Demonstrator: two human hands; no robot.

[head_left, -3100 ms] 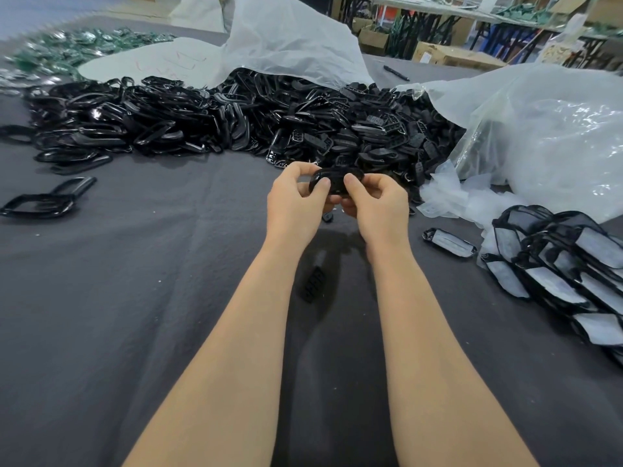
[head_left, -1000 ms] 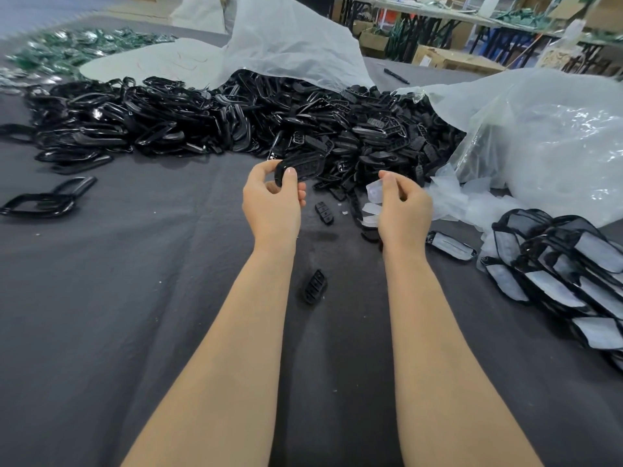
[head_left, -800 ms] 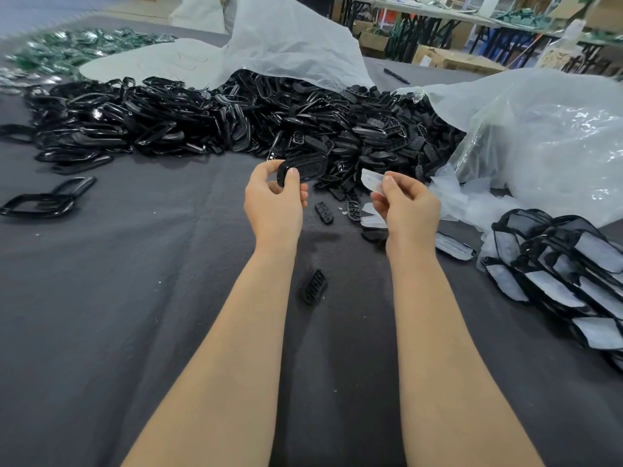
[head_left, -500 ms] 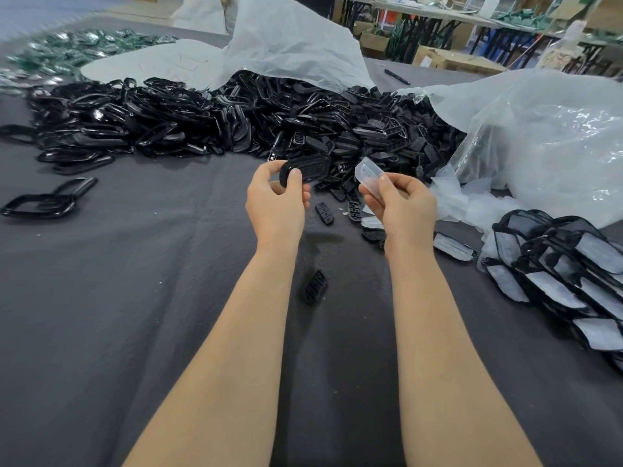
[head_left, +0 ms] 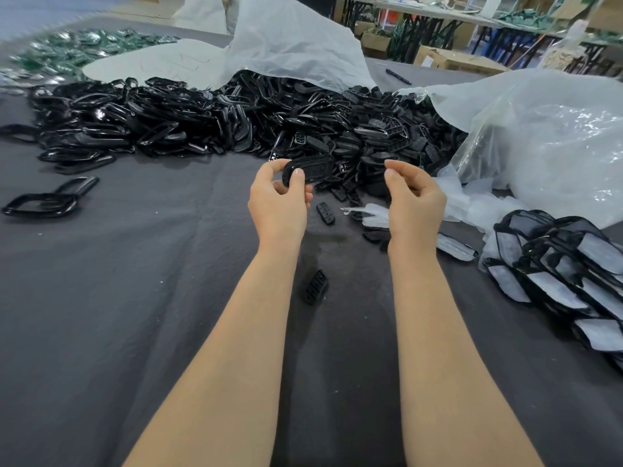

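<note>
Dark grey cloth (head_left: 135, 332) covers the worktable; items are listed from the near edge outward, with clock positions read from the two hands.

1. Small black button pad (head_left: 316, 287): lies flat on the cloth at 6 o'clock, between the two forearms, touching neither.
2. Left hand (head_left: 278, 200): raised off the cloth, thumb and fingers curled round one end of a black oval shell (head_left: 312, 170). The shell lies level and its free end points toward 3 o'clock.
3. Right hand (head_left: 416, 200): raised beside the left and well apart from the shell. Its fingers are loosely curled, the thumb tip is close to the forefinger, and nothing shows in it.
4. Second button pad (head_left: 325, 212) and crumpled clear film scraps (head_left: 374, 212): on the cloth between and just beyond the hands.
5. Single film-faced piece (head_left: 455, 247): at 4 o'clock, just beside the right wrist.
6. Stack of black shells with white film faces (head_left: 566, 264): at 4 o'clock, overlapping in rows.
7. Two black loop frames (head_left: 43, 203): at 9 o'clock, well apart from the rest.
8. Heap of black plastic parts (head_left: 236, 123): spans 10 to 1 o'clock; the held shell is in front of its near edge.
9. Clear plastic bag (head_left: 546, 146): at 2 o'clock.
10. White sack (head_left: 290, 38): at 12 o'clock, draped over the heap.
11. Green parts (head_left: 77, 52): at 10 o'clock, far.
12. Pen (head_left: 397, 75): at 1 o'clock, beyond the heap.
</note>
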